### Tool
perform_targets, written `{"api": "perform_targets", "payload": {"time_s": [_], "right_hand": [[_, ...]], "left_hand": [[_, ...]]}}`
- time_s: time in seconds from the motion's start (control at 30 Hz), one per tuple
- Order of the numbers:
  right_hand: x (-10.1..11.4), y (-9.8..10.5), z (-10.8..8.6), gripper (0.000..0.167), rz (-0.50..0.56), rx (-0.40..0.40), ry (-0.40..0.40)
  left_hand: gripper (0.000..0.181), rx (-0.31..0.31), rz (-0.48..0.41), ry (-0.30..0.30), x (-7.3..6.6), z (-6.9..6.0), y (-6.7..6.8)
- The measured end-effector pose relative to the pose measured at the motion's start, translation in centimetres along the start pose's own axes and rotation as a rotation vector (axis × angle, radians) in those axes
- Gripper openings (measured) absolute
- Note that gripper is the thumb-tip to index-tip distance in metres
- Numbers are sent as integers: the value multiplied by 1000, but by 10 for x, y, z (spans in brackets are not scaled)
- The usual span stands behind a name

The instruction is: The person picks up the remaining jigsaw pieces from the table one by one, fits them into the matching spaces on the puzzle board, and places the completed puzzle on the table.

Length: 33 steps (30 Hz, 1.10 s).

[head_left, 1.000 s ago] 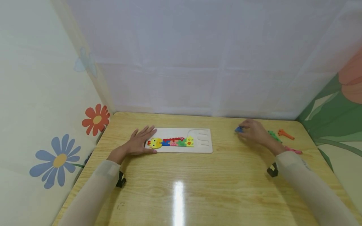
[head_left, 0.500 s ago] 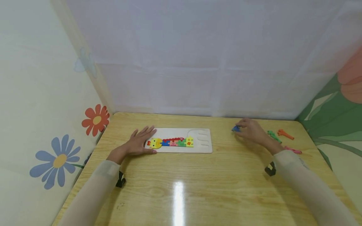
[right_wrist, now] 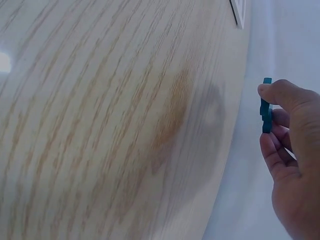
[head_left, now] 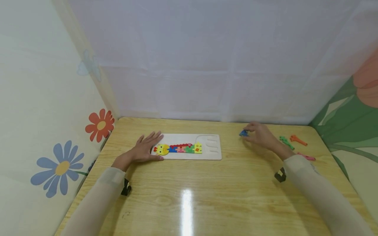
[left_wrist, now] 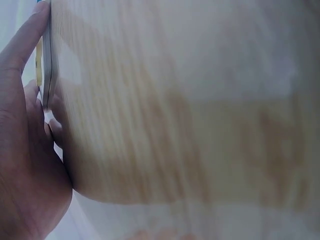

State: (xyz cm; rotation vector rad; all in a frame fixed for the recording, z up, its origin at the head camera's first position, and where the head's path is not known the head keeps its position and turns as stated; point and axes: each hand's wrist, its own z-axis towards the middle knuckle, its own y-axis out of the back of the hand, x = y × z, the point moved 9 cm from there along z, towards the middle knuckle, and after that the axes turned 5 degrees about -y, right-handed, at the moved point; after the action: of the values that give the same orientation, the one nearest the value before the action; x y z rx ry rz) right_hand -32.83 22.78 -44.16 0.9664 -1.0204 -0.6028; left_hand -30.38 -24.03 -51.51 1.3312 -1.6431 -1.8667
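Note:
A white puzzle board (head_left: 214, 155) lies flat on the table, partly filled with a giraffe (head_left: 181, 149) of coloured pieces; bare grooves show at its right end. My left hand (head_left: 144, 150) rests with spread fingers on the board's left end, thumb along the near edge. In the left wrist view the same hand (left_wrist: 25, 150) lies beside the board's edge (left_wrist: 47, 65). To the right of the board, my right hand (head_left: 260, 136) pinches a small blue puzzle piece (head_left: 243, 133). The right wrist view shows that piece (right_wrist: 266, 105) edge-on between thumb and fingers, raised off the table.
At the table's right side lie a green piece (head_left: 286, 142), an orange piece (head_left: 298, 140) and a pink piece (head_left: 306, 157). A pale cloth wall (head_left: 189, 82) stands behind the wooden table (head_left: 218, 196), with flower-printed panels at both sides.
My right hand has moved a short way left with the blue puzzle piece, towards the board. More of the green piece shows now. The left hand and the board have stayed put.

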Motion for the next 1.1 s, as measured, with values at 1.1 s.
{"api": "perform_targets", "payload": {"time_s": [1.1], "right_hand": [[25,-11,18,42,34,37,9]], "left_hand": [[111,3,5,6,-1,0,0]]}}
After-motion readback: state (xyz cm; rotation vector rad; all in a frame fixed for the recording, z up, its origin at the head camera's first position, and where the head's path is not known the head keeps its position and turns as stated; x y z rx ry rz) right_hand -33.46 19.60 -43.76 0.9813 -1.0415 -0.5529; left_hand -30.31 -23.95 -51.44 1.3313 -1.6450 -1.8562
